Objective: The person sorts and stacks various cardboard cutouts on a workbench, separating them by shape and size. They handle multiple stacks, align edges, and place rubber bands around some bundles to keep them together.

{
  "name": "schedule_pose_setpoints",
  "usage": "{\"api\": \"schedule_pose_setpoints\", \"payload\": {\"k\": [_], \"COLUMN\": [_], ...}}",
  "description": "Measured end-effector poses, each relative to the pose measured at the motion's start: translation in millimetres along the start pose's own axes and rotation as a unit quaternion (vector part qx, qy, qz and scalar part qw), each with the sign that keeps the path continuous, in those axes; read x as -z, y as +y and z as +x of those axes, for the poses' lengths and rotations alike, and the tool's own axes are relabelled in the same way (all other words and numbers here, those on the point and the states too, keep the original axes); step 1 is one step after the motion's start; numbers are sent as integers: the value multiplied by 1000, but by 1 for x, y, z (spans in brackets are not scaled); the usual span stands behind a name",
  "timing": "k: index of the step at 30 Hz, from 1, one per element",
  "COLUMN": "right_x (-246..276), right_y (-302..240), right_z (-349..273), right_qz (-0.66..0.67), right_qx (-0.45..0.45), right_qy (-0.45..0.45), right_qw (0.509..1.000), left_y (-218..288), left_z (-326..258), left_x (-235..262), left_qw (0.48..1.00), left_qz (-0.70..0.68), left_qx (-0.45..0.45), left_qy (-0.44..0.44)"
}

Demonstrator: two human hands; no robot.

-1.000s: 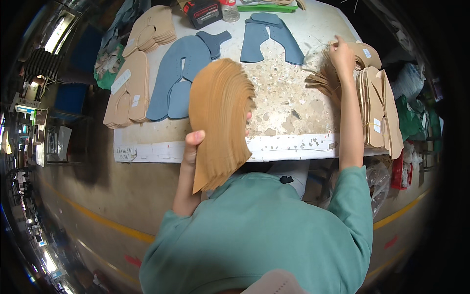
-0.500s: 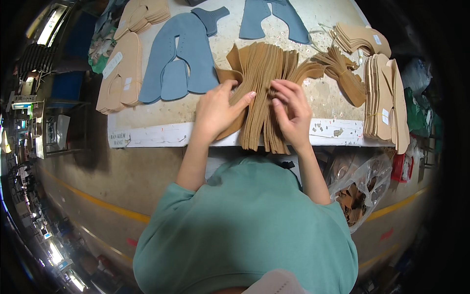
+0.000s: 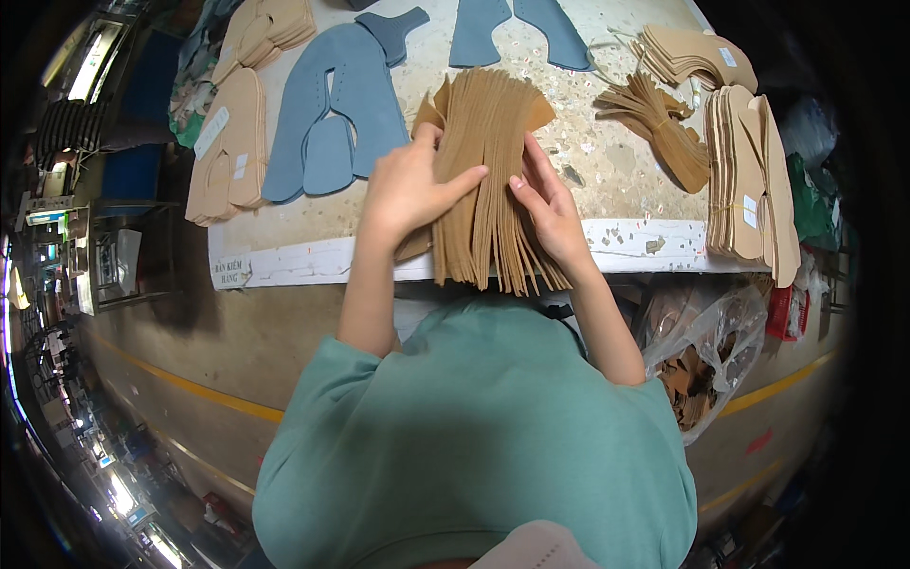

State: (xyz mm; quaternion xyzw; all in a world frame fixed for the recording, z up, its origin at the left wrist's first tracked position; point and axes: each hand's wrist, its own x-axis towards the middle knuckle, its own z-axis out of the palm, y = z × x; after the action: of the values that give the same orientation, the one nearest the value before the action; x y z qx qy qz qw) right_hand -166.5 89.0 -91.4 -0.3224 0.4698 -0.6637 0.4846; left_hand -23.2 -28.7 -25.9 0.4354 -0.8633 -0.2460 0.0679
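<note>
A thick stack of thin brown leather-like pieces (image 3: 485, 171) stands on edge at the table's front, its layers fanned into many narrow strips along the lower end. My left hand (image 3: 406, 190) clasps the left side, with the thumb laid across the face of the stack and the fingers behind it. On the opposite side, my right hand (image 3: 550, 209) presses its thumb and fingers against the outer layers. The lower ends of the strips hang slightly past the table edge. Between the stack and the left forearm, a bit of brown piece shows; the rest of it is hidden.
Blue-grey cut pieces (image 3: 381, 100) lie left of the stack, and more blue-grey pieces (image 3: 555, 38) lie behind it. A tied brown bundle (image 3: 668, 137) and beige stacks (image 3: 732, 190) are on the right. Beige pieces (image 3: 220, 175) line the left. A plastic bag (image 3: 725, 332) of scraps hangs below the table.
The spread brown pieces have been drawn together into a tighter, more even stack. My right hand has closed in against its right side, and the left still grips the other.
</note>
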Motion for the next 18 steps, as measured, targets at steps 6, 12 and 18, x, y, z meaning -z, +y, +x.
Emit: {"api": "schedule_pose_setpoints", "payload": {"k": [6, 12, 18], "right_x": [-12, -31, -10], "right_y": [4, 16, 12], "right_z": [3, 0, 1], "right_qz": [-78, -345, -105], "right_qx": [7, 140, 47], "right_qy": [23, 62, 18], "right_qw": [997, 926, 993], "left_y": [-30, -31, -33], "left_z": [3, 4, 3], "left_x": [-1, -4, -10], "left_qw": [994, 990, 988], "left_qz": [-111, -137, -154], "left_qx": [-16, -3, -8], "left_qy": [-13, -31, -18]}}
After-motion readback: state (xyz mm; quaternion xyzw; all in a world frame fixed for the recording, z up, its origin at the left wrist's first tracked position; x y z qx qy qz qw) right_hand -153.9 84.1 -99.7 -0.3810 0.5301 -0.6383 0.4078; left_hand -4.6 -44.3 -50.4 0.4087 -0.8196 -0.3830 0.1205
